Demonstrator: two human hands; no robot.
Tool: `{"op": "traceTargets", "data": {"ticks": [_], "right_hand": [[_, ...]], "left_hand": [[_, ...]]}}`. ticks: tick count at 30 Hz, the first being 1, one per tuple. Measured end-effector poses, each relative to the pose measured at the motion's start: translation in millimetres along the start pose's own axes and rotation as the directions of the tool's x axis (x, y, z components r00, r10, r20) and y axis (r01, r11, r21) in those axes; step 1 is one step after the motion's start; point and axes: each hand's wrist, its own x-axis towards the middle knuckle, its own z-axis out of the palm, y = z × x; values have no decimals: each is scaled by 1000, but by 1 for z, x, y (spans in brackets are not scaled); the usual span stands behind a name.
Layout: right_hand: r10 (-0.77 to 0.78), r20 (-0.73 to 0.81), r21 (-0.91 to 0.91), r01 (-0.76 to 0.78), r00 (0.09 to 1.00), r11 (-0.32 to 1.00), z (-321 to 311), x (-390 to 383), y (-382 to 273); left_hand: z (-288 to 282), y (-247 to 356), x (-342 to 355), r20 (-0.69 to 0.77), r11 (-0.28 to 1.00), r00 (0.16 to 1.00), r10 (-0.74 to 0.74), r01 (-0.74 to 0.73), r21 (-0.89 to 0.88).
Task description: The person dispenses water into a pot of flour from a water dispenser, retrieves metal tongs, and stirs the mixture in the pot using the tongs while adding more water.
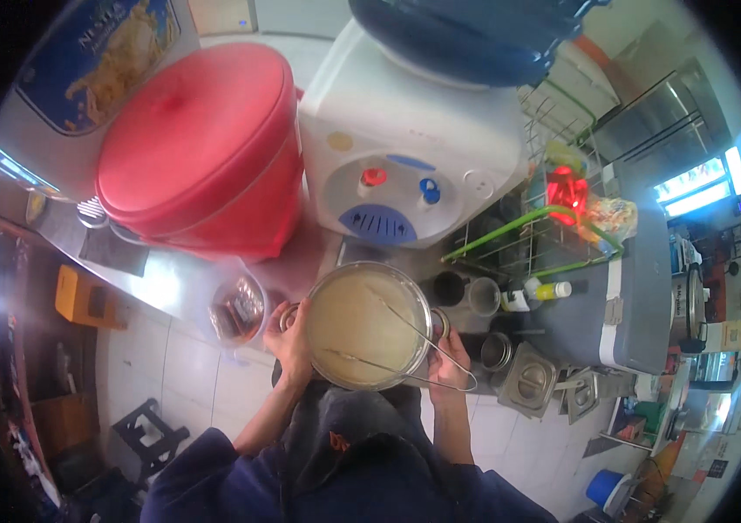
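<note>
My left hand (288, 347) is closed around the left loop handle of a round steel pot (324, 370), held in front of me at the counter's near edge. My right hand (450, 364) grips the opposite handle, its fingers partly hidden behind the pot. A pale, creamy liquid (353, 318) fills much of what shows inside. Thin metal tongs (473, 376) lie across the pot, tips in or on the liquid, with the bent end sticking out over my right hand. Left of the pot, near my left fingers, stands a clear plastic container (240, 318) with brown packets inside.
A lidded red tub (205, 148) and a white water dispenser (414, 148) stand behind the pot. To the right are a green-edged wire rack (532, 222), dark cups (449, 288), a steel lid (527, 379) and a grey box (641, 288). A black stool (151, 434) stands on the floor.
</note>
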Motion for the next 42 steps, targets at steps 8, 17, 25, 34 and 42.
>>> {"op": "traceTargets", "data": {"ticks": [8, 17, 25, 34, 42], "right_hand": [[234, 79, -648, -129, 969, 750, -99, -35, -2], [-122, 447, -884, 417, 886, -212, 71, -54, -27], [344, 254, -679, 420, 904, -602, 79, -30, -20], [240, 344, -637, 414, 908, -651, 104, -39, 4], [261, 318, -623, 408, 912, -667, 87, -36, -10]], "left_hand": [[-25, -25, 5, 108, 992, 992, -59, 46, 120], [-41, -36, 18, 170, 938, 983, 68, -121, 324], [-147, -19, -14, 317, 792, 946, 68, -244, 560], [-298, -163, 4, 104, 787, 977, -185, 84, 611], [-450, -256, -19, -438, 694, 699, -565, 690, 207]]}}
